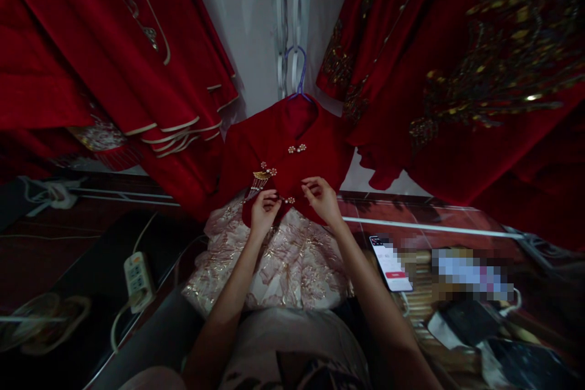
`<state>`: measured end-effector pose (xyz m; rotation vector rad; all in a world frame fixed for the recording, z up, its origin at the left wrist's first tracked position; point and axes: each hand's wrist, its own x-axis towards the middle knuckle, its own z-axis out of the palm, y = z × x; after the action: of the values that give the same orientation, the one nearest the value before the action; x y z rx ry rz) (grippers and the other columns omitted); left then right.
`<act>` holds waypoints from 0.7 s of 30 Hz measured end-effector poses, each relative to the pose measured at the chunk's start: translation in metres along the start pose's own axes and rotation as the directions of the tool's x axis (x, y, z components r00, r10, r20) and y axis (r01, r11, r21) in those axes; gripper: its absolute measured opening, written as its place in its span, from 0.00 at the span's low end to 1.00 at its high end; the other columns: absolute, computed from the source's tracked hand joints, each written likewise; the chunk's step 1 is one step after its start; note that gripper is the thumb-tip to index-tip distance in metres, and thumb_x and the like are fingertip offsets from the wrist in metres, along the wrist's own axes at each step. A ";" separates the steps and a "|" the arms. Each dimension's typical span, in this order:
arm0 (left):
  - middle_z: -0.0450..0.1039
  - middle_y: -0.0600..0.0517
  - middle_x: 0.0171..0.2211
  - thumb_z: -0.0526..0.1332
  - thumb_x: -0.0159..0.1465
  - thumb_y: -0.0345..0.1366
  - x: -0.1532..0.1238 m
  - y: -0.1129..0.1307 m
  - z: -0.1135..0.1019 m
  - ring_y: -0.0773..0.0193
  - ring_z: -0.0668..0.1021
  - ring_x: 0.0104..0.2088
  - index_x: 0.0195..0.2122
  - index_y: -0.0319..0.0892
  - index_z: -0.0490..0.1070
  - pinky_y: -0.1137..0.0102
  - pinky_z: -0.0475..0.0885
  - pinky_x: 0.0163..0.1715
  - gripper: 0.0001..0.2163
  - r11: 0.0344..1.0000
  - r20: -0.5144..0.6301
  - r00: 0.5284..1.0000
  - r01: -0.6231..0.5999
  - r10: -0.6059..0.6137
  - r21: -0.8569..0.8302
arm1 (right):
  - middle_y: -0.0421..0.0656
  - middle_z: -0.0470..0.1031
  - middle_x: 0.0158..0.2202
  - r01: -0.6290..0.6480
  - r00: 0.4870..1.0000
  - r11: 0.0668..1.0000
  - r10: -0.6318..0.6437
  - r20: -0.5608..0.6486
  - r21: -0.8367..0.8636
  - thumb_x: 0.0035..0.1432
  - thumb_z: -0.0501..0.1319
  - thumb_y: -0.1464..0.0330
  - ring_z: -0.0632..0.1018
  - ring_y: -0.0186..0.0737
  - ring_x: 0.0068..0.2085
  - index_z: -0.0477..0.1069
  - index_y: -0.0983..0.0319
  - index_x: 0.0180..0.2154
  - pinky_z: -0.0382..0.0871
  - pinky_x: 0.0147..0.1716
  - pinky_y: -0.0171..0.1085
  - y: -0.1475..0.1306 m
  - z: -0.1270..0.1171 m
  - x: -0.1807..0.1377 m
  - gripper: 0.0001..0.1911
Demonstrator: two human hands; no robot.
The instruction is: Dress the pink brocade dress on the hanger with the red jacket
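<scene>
A short red jacket [247, 140] hangs in front of me on a purple hanger [301, 76]. Flower-shaped bead fasteners [297, 149] sit below its collar, and a gold fan-shaped tassel ornament [262, 177] is on its left side. At the lower front edge, my left hand [265, 212] pinches the red cloth beside another bead fastener [289, 200]. My right hand [322, 200] is raised just right of that fastener, thumb and forefinger drawn together; anything between them is too small to make out. Pale, gold-patterned fabric [292, 256] spreads under both wrists across my lap.
Red garments [183, 85] hang on the left, and more with gold beadwork [507, 61] hang on the right. A lit phone [392, 265] lies on a slatted surface to the right. On the left, a power strip [138, 280] with a cord rests on a dark surface.
</scene>
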<state>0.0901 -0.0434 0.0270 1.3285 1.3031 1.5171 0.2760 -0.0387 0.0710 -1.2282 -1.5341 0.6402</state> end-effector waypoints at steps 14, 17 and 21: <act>0.75 0.49 0.37 0.62 0.59 0.34 -0.016 -0.006 0.005 0.68 0.75 0.33 0.41 0.43 0.74 0.74 0.71 0.30 0.10 0.975 0.101 0.988 -0.134 0.118 0.177 | 0.44 0.77 0.33 -0.097 0.975 0.992 0.077 0.209 0.083 0.60 0.57 0.60 0.78 0.36 0.34 0.73 0.62 0.40 0.74 0.32 0.34 -0.001 -0.009 0.002 0.14; 0.74 0.48 0.38 0.61 0.60 0.33 -0.017 -0.007 0.004 0.66 0.76 0.36 0.43 0.44 0.74 0.73 0.71 0.33 0.10 0.943 0.156 0.971 -0.219 0.184 0.249 | 0.44 0.78 0.37 -0.032 0.946 0.999 0.027 0.323 0.010 0.58 0.59 0.66 0.79 0.36 0.39 0.73 0.62 0.43 0.73 0.42 0.37 0.006 0.000 -0.002 0.11; 0.73 0.48 0.38 0.62 0.60 0.36 -0.018 -0.005 0.002 0.64 0.75 0.37 0.41 0.44 0.75 0.71 0.71 0.36 0.08 0.916 0.177 0.961 -0.259 0.213 0.306 | 0.45 0.78 0.38 -0.057 0.943 0.998 0.043 0.331 0.033 0.55 0.62 0.69 0.78 0.35 0.39 0.72 0.63 0.43 0.72 0.43 0.37 0.017 0.014 -0.005 0.12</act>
<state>0.0954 -0.0583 0.0176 1.8298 1.3835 1.3708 0.2696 -0.0350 0.0501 -1.1722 -1.7578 0.9454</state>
